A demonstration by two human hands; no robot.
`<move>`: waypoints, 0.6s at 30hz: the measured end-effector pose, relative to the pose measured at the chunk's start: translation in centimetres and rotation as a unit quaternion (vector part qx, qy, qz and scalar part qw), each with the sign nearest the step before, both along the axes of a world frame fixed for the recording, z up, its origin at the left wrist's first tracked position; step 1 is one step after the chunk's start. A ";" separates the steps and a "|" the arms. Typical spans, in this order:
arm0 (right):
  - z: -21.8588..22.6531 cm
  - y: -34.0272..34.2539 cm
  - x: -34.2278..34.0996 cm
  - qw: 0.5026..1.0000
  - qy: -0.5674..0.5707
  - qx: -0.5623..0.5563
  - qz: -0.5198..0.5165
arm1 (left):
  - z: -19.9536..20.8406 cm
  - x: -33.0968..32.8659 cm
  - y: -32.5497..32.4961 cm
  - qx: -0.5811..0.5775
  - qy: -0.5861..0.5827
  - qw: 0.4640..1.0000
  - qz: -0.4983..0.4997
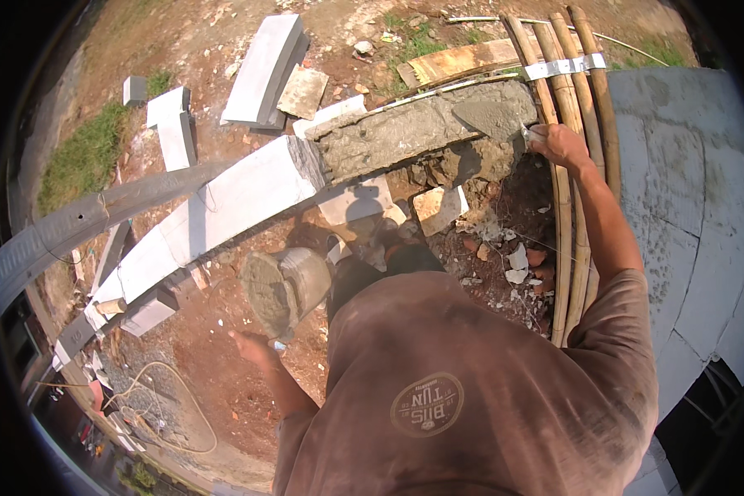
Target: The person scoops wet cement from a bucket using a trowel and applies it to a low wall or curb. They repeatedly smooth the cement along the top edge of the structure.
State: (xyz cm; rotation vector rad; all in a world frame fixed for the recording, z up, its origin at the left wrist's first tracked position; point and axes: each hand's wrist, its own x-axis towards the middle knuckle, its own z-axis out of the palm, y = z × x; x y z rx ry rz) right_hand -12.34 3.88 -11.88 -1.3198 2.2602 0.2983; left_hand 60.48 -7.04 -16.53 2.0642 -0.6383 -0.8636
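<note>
My right hand (560, 145) is closed round the handle of a trowel (492, 118). The trowel's grey, mortar-covered blade lies over the right end of a rough mortar bed (422, 124) on top of a low wall. My left hand (256, 349) hangs low at the left with its fingers stretched out and nothing visible in them. Just above it is a tilted bucket (307, 277) with wet mortar (264, 291) at its mouth. White blocks (240, 198) form the wall to the left of the mortar bed, ending in a rough mortared face.
Upright bamboo poles (564, 91), bound with a pale strip, stand close by my right arm. A grey block wall (670, 207) rises beyond them. Loose pale blocks (264, 66) lie past the wall. Rubble (517, 264) covers the right-hand ground; a hose (198, 397) curls at lower left.
</note>
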 end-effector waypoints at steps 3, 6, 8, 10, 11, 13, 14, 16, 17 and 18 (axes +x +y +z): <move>-3.7 -2.1 -0.5 0.996 0.016 0.055 0.062 | -0.1 0.7 -0.3 -0.008 -0.010 1.000 -0.006; -7.1 -1.7 -4.4 0.989 0.082 0.089 0.089 | 0.0 0.5 -0.4 -0.002 -0.015 1.000 0.008; -4.9 -1.1 -5.1 0.994 0.060 0.053 0.078 | 0.8 0.7 -0.2 0.011 -0.025 0.999 0.020; -3.0 -0.8 -4.8 0.998 0.033 0.034 0.046 | 1.9 0.6 0.4 0.028 -0.034 0.999 0.029; -2.5 -0.6 -4.9 0.999 0.021 0.025 0.029 | 2.1 0.2 0.4 0.023 -0.031 0.999 0.016; -2.9 0.3 -5.0 0.999 -0.004 0.030 0.023 | 2.3 -1.1 -0.3 0.012 -0.029 0.999 -0.013; -3.8 0.7 -4.8 0.999 0.017 0.032 0.032 | 2.4 -1.5 -0.4 0.013 -0.042 0.999 -0.022; -3.8 0.7 -3.5 0.995 0.054 0.070 0.036 | 2.7 -2.2 -0.5 0.018 -0.041 0.999 -0.006; -3.2 1.4 -3.2 0.991 0.020 0.038 -0.129 | 2.7 -2.5 -0.6 0.023 -0.037 0.999 -0.001; -2.7 2.2 -2.4 0.991 0.033 0.020 -0.129 | 2.8 -2.4 -0.8 0.023 -0.008 1.000 -0.005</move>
